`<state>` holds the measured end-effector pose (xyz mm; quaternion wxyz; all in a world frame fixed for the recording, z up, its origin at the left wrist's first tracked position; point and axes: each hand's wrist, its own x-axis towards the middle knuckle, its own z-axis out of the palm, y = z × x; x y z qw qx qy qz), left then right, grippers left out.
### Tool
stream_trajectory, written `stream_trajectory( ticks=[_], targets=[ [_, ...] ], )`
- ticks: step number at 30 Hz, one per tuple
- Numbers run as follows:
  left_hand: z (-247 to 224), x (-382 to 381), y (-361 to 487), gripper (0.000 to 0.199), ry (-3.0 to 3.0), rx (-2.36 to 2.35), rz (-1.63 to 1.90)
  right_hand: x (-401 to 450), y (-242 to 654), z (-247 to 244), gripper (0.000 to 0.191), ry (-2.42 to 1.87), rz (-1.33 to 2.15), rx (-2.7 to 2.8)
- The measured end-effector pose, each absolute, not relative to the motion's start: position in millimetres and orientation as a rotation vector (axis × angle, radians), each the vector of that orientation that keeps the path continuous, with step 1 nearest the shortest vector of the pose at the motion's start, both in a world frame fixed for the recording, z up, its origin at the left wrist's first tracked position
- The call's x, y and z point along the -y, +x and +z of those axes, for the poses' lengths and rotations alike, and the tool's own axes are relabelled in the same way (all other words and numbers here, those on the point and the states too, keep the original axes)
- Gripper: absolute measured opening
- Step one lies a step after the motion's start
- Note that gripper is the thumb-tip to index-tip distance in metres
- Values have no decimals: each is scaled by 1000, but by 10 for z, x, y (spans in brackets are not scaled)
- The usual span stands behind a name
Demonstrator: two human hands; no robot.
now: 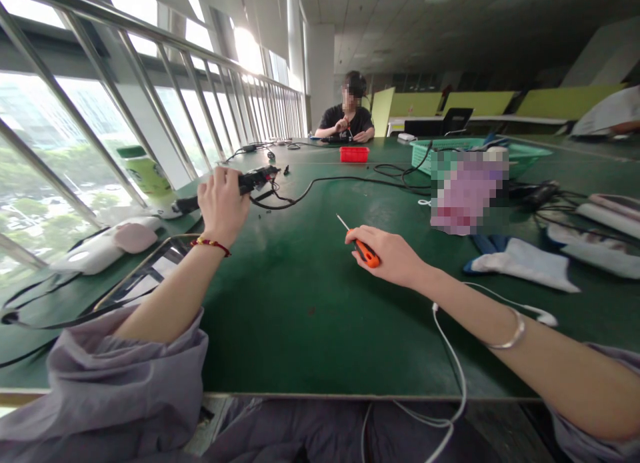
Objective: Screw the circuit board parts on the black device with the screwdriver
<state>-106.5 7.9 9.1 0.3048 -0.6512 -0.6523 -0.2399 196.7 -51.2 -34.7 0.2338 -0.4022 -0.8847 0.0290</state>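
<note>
My left hand [224, 206] is wrapped over a black device [257, 178] at the left of the green table [310, 310]. A black cable [325, 178] runs from near the device across the table to the right. My right hand [387, 253] grips an orange and black screwdriver [367, 252] near the table's middle, its thin metal tip pointing up and to the left. The two hands are well apart. Small dark pieces [265, 213] lie just below the device.
At the left are a green bottle [147, 173], a white case [103, 250] and a tablet [150, 270]. A red box [354, 154] and a person [350, 110] are ahead. Right are a green basket [423, 158], gloves [525, 263] and white earphones [545, 316].
</note>
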Motion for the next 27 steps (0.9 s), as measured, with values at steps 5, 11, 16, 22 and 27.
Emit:
stream_trajectory(
  ticks=[5, 11, 16, 22, 27],
  targets=[
    [-78, -18, -559, 30, -2182, 1379, -602, 465, 1972, -371, 30, -1158, 80, 2033],
    [-300, 123, 7, 31, -2491, 1137, -593, 409, 2040, -351, 35, -1220, -40, 1862],
    [-356, -18, -19, 34, -2498, 1182, -607, 378, 2052, -393, 37, -1419, 47, 1963],
    [-289, -364, -802, 41, -2052, 1731, -684, 418, 2019, -383, 42, -1558, 37, 2225],
    [-357, -468, -1401, 45, -2028, 1896, -550, 451, 2032, -320, 43, -1569, -31, 2325]
  ],
)
